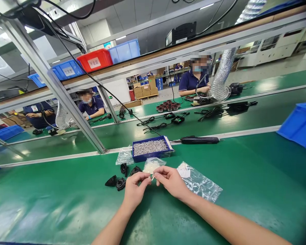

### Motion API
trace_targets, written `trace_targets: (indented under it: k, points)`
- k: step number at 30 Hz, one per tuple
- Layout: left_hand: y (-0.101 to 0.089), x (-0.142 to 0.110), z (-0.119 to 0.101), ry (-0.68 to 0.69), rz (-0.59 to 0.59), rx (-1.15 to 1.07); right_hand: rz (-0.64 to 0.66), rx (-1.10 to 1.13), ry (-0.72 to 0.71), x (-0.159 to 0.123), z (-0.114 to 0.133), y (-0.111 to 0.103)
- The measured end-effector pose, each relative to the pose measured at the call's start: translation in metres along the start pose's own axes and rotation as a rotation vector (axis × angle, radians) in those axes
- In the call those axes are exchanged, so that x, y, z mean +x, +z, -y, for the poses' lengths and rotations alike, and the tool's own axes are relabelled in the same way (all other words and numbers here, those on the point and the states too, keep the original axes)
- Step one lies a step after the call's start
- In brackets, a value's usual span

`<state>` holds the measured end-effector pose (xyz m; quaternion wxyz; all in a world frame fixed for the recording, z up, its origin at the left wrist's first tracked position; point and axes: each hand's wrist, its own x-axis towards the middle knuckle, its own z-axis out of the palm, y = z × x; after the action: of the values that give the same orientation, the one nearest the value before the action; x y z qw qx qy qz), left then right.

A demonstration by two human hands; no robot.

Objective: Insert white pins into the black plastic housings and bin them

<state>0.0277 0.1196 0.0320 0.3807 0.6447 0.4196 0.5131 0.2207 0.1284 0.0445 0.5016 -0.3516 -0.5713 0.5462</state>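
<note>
The left hand [137, 186] pinches a tiny white bit [149, 177] and the right hand [171, 180] a slim white stick [153, 178], at the fingertips, presumably because such small pieces need precision.

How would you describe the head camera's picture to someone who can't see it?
A person's left hand and right hand hold small pale pieces in their fingertips, close together above a green workbench. Nearby are black molded parts, clear plastic bags and a blue tray of small silvery pieces, with a black tool to its right. Other people are beyond.
</note>
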Motion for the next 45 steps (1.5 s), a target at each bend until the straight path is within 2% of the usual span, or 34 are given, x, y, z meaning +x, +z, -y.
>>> trace_targets:
  k: [6,13,18,21,26,29,34,37,42,45]
  points:
    - [0.000,0.001,-0.003,0.017,0.027,0.040,-0.055,0.035,0.029,0.001,0.004,0.002]
    - [0.000,0.001,-0.004,0.013,0.028,0.033,-0.069,-0.012,-0.024,0.001,0.002,0.002]
    - [0.001,0.001,-0.004,-0.040,0.021,-0.060,-0.082,-0.104,-0.079,-0.001,0.004,0.001]
    - [0.001,0.002,-0.006,-0.091,0.000,-0.127,-0.074,-0.233,-0.190,-0.005,0.008,0.000]
    - [0.001,0.003,-0.008,-0.128,-0.026,-0.180,0.044,-0.452,-0.547,-0.009,0.017,-0.004]
    - [0.001,0.003,-0.008,-0.125,-0.019,-0.199,0.057,-0.526,-0.644,-0.011,0.018,-0.005]
    - [0.000,0.003,-0.007,-0.124,-0.025,-0.198,0.008,-0.549,-0.602,-0.010,0.016,-0.005]
    - [-0.002,0.002,-0.004,-0.079,-0.014,-0.155,0.019,-0.554,-0.552,-0.009,0.015,-0.004]
    - [-0.002,0.000,-0.002,0.147,0.015,0.125,0.061,-0.556,-0.393,-0.007,0.014,-0.007]
    - [-0.001,0.001,-0.003,0.280,0.047,0.219,0.090,-0.576,-0.300,-0.006,0.011,-0.007]
